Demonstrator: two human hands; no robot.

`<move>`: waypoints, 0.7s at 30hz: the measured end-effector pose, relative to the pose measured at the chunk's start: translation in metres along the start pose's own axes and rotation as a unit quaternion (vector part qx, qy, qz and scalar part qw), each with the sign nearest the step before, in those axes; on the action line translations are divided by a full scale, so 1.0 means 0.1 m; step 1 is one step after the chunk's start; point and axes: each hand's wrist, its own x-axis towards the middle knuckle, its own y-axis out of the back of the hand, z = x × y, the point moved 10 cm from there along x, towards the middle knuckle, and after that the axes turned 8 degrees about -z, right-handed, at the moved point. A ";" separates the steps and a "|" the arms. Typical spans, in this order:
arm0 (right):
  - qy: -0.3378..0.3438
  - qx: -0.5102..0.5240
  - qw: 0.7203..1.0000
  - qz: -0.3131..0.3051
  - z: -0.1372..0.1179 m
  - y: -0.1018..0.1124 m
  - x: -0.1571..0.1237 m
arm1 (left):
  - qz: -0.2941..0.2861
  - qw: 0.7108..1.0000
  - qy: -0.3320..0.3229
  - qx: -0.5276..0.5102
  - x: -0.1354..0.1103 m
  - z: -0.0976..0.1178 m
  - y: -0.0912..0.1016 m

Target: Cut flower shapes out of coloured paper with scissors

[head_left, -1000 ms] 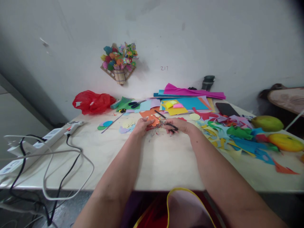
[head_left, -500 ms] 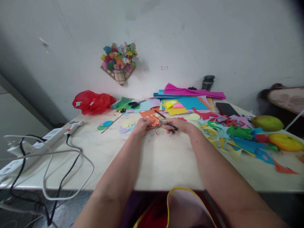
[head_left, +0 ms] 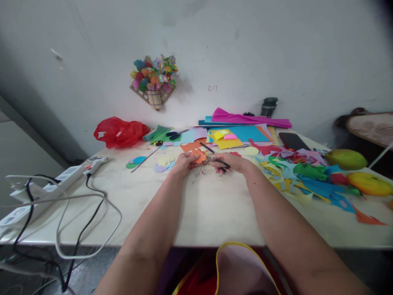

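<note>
An orange paper piece with a rounded, petal-like outline is pinched in my left hand. My right hand grips a pair of scissors by the black handles, and the blades point left at the paper's right edge. Whether the blades touch the paper is too small to tell. Tiny paper scraps lie under both hands. Just behind them are orange paper and a dark pen-like stick. Pale yellow and lilac paper cutouts rest left of my left hand.
Colored paper sheets are stacked at the back, beside dark-handled scissors. Paper offcuts, a phone and a yellow fruit occupy the right. A red plastic bag, power strip and loose cables are leftward.
Both hands stay in nearly the same place, with the orange paper and scissors still held. Only very slight shifts show around the fingers.
</note>
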 end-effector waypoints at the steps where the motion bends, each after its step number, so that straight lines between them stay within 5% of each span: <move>1: -0.001 0.001 1.000 0.000 0.00 0.00 0.00 | 0.003 1.000 0.002 0.002 0.00 0.00 0.00; 21: -0.007 -0.010 1.000 0.005 0.01 0.00 -0.01 | 0.009 1.000 0.005 0.009 0.00 0.00 0.02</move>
